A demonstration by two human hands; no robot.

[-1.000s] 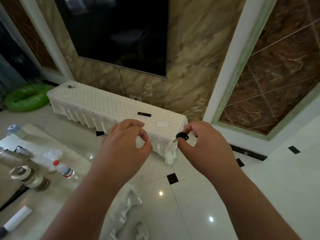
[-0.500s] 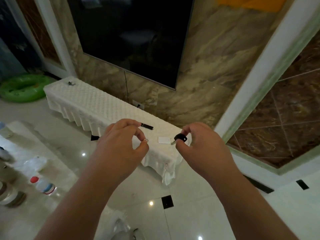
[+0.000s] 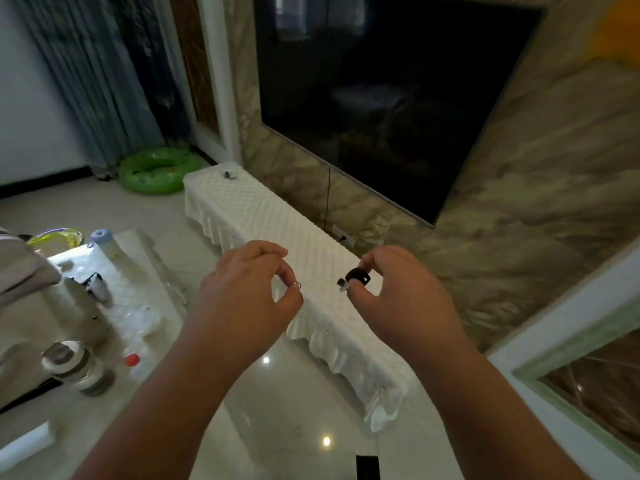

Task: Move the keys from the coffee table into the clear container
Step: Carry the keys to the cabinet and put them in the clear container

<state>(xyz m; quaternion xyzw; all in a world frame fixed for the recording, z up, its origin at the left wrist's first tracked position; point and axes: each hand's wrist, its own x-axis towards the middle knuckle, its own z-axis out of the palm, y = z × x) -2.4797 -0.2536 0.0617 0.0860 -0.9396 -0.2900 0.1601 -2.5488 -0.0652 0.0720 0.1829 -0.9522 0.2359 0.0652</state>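
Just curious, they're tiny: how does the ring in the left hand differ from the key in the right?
The left hand pinches a thin silvery ring; the right hand pinches a key by its black head. The ring looks much smaller than the key. The ring is an open loop, the key's head solid. Both are held at fingertips, apart.

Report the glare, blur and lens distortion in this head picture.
Head view: bright glare spots on the floor; faint reflections in the dark television; curtains and coffee table at left blurred; wide lens tilts the white frame; left hand pinching the ring and right hand pinching the black key look sharpest.
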